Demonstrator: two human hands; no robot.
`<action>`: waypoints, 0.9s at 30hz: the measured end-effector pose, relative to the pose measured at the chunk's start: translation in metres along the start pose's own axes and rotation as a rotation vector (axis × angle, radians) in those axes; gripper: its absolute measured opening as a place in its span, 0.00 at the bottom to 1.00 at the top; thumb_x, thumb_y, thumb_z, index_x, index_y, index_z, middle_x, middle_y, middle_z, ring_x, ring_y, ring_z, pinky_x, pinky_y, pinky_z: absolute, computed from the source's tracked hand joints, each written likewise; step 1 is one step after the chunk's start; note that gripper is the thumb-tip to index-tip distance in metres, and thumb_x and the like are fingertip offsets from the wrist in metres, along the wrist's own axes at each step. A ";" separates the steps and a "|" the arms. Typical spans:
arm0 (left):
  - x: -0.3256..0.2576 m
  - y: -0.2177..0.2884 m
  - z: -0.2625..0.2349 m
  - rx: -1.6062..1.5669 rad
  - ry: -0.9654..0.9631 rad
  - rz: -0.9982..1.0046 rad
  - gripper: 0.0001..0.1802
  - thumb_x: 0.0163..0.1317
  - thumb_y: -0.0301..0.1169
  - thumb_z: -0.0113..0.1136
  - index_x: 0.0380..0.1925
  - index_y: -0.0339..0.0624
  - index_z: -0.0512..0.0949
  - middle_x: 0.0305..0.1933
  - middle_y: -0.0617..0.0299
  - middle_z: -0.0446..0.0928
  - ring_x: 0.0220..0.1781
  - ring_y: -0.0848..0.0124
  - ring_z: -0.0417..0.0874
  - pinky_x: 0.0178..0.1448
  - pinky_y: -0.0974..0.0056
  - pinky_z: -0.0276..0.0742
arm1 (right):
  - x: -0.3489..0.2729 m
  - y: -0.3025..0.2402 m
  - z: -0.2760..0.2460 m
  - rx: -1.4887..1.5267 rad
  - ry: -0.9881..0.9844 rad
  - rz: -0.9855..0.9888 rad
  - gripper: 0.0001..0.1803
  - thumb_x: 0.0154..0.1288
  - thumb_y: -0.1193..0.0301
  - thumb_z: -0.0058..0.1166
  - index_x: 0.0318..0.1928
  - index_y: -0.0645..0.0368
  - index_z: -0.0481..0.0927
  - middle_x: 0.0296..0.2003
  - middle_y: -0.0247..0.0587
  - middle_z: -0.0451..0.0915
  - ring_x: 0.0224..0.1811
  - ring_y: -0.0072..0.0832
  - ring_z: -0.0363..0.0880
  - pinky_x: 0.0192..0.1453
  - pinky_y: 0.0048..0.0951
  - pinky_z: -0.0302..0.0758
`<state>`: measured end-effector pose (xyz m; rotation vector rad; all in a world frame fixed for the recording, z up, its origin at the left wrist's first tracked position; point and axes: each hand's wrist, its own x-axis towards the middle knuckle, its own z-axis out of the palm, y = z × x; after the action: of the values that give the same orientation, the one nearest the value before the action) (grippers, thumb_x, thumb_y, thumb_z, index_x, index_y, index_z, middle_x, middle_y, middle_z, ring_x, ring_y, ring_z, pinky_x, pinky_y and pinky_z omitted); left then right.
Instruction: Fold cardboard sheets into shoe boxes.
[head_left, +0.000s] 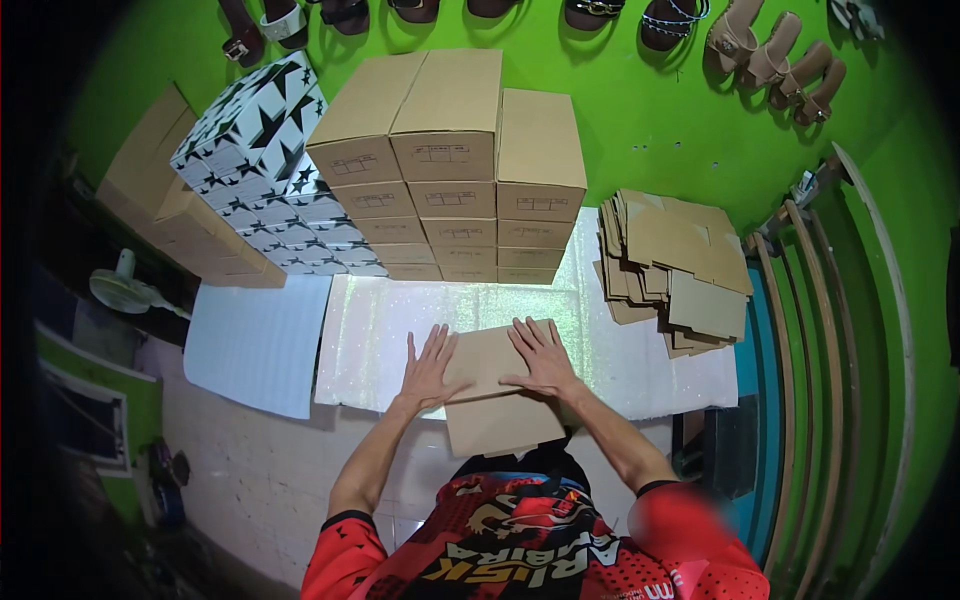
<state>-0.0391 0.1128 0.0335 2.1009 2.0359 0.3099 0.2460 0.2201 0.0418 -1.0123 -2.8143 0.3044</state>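
Note:
A brown cardboard box (487, 353) lies at the front edge of the shiny white table, between my two hands. Its near flap or lid panel (505, 425) sticks out past the edge toward my body. My left hand (432, 368) rests with fingers spread on the box's left side. On the right side my right hand (540, 357) presses down, its fingers apart and pointing away from me. Neither hand is wrapped round anything. Whether the cardboard is folded up or still flat I cannot tell.
Stacked brown boxes (445, 160) stand at the back, beside white boxes with black stars (265, 130). Flat cardboard pieces (685, 240) are piled at the right. A white sheet (258, 340) hangs at the left near a fan (120, 285). Sandals (735, 40) line the green wall.

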 end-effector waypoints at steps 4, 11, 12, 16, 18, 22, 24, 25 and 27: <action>0.005 -0.003 -0.022 -0.005 -0.188 0.191 0.78 0.45 0.82 0.63 0.85 0.42 0.49 0.89 0.44 0.44 0.90 0.50 0.42 0.87 0.30 0.27 | 0.003 0.030 -0.023 0.023 -0.116 -0.139 0.72 0.46 0.15 0.54 0.84 0.44 0.56 0.85 0.55 0.45 0.87 0.57 0.41 0.86 0.70 0.32; 0.009 -0.010 -0.031 -0.081 -0.326 0.238 0.85 0.35 0.84 0.67 0.84 0.40 0.47 0.87 0.40 0.45 0.89 0.46 0.43 0.87 0.29 0.28 | 0.008 0.029 -0.043 0.032 -0.337 -0.162 0.75 0.42 0.15 0.57 0.84 0.45 0.56 0.84 0.57 0.47 0.87 0.58 0.41 0.86 0.71 0.32; 0.009 -0.011 -0.031 -0.082 -0.327 0.235 0.85 0.35 0.84 0.67 0.84 0.40 0.47 0.87 0.40 0.45 0.89 0.46 0.43 0.87 0.29 0.28 | 0.012 0.027 -0.046 0.010 -0.381 -0.147 0.73 0.45 0.15 0.56 0.84 0.45 0.56 0.84 0.57 0.47 0.87 0.57 0.41 0.86 0.71 0.33; 0.015 -0.020 -0.021 -0.098 -0.294 0.182 0.78 0.46 0.79 0.67 0.84 0.39 0.46 0.88 0.37 0.41 0.89 0.45 0.42 0.87 0.30 0.29 | 0.004 0.026 -0.027 -0.010 -0.156 -0.132 0.65 0.56 0.19 0.51 0.84 0.46 0.57 0.85 0.57 0.46 0.88 0.54 0.42 0.86 0.70 0.35; 0.011 -0.011 -0.010 -0.138 -0.108 0.080 0.67 0.60 0.69 0.66 0.84 0.38 0.46 0.88 0.35 0.37 0.90 0.42 0.40 0.87 0.33 0.33 | -0.003 0.026 -0.014 -0.018 -0.079 -0.065 0.59 0.64 0.23 0.47 0.84 0.48 0.57 0.85 0.57 0.45 0.88 0.52 0.42 0.87 0.67 0.37; -0.001 0.007 0.028 -0.443 0.123 -0.107 0.57 0.71 0.57 0.62 0.84 0.37 0.43 0.89 0.37 0.35 0.89 0.41 0.40 0.88 0.35 0.38 | 0.003 0.004 0.001 0.055 0.024 0.097 0.58 0.69 0.26 0.47 0.83 0.56 0.57 0.85 0.57 0.46 0.88 0.51 0.42 0.89 0.58 0.39; 0.005 0.007 0.025 -0.438 0.090 -0.102 0.56 0.72 0.56 0.61 0.84 0.36 0.44 0.89 0.38 0.35 0.89 0.42 0.40 0.88 0.36 0.37 | 0.003 0.009 0.002 0.105 0.019 0.119 0.57 0.70 0.28 0.47 0.83 0.57 0.57 0.85 0.58 0.46 0.88 0.53 0.42 0.89 0.57 0.39; 0.009 0.005 0.022 -0.427 0.067 -0.108 0.54 0.73 0.55 0.60 0.84 0.36 0.44 0.89 0.38 0.35 0.90 0.43 0.40 0.88 0.37 0.36 | 0.005 0.010 0.000 0.102 0.025 0.117 0.57 0.70 0.28 0.47 0.83 0.57 0.57 0.85 0.58 0.46 0.88 0.53 0.42 0.89 0.57 0.39; 0.014 0.010 0.021 -0.421 0.074 -0.164 0.54 0.74 0.55 0.58 0.84 0.36 0.43 0.89 0.39 0.35 0.90 0.45 0.40 0.88 0.37 0.35 | 0.005 0.013 -0.003 0.229 0.044 0.209 0.54 0.73 0.32 0.48 0.83 0.58 0.56 0.84 0.60 0.46 0.87 0.56 0.41 0.89 0.57 0.39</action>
<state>-0.0233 0.1268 0.0160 1.6829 1.9552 0.7262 0.2513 0.2336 0.0423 -1.2408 -2.5634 0.6030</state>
